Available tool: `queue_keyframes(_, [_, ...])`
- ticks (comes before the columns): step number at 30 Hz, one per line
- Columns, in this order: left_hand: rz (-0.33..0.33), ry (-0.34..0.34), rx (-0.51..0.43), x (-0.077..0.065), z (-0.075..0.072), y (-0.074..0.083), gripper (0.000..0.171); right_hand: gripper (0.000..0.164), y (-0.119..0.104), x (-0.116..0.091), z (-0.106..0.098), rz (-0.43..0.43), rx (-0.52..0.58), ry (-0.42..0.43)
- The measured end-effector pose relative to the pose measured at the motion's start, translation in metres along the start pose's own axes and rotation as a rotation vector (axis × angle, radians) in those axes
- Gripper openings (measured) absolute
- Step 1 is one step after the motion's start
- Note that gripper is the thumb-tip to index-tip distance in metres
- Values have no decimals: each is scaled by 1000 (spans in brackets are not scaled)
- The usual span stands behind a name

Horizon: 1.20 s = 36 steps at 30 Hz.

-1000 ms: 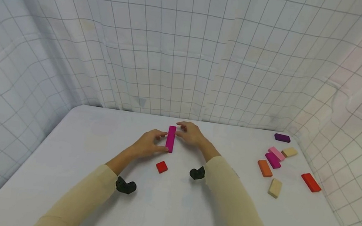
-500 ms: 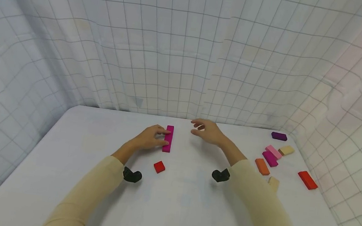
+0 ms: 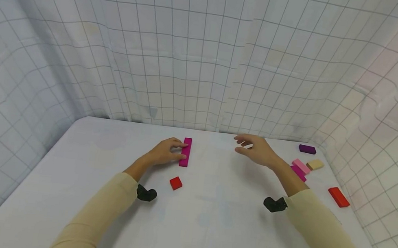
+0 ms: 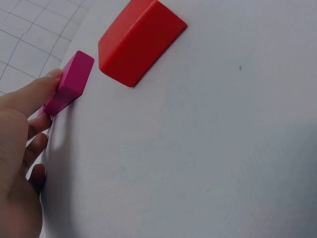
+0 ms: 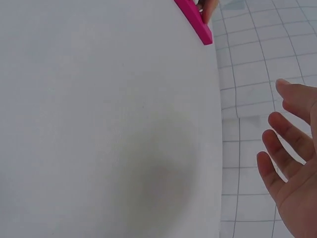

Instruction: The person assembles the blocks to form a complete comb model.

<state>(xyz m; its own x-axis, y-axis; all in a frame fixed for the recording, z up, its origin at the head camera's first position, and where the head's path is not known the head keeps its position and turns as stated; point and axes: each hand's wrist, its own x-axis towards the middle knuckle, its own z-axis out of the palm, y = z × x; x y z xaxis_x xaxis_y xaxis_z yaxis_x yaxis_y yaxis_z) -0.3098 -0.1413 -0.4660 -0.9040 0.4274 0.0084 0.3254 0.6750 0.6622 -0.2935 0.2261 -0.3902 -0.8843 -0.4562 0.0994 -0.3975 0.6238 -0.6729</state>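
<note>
A long magenta block (image 3: 185,162) lies near the table's back edge. My left hand (image 3: 164,151) holds it from the left, thumb and index finger spaced along it; the left wrist view shows the thumb against the block (image 4: 77,79). The near end sticks out past the thumb. Closer to me sits a small red block (image 3: 176,183), apart from the left hand. My right hand (image 3: 256,150) is raised over the table, right of the magenta block. Its fingers are relaxed and spread, with nothing in them, as the right wrist view shows.
At the right lie a dark purple block (image 3: 307,149), a pink block (image 3: 301,166), a second magenta block (image 3: 298,173), a beige block (image 3: 315,164) and a red block (image 3: 339,197). A white gridded curtain (image 3: 206,59) stands behind the white table (image 3: 202,226).
My right hand has moved away from the magenta block to the right, its arm now covering the orange block and one beige block. My left thumb has shifted up from the magenta block's near end.
</note>
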Motion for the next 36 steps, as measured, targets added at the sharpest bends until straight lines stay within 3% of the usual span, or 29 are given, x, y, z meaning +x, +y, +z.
queue_keyframes(12, [17, 4, -11, 1, 2, -2, 55, 39, 12, -45, -30, -20, -44, 16])
queue_keyframes(23, [47, 9, -1, -1, 1, -3, 55, 41, 33, -90, -43, 20, -94, -18])
queue_keyframes(36, [49, 1, 9, -1, 1, -3, 55, 41, 75, -132, -55, 66, -162, -49])
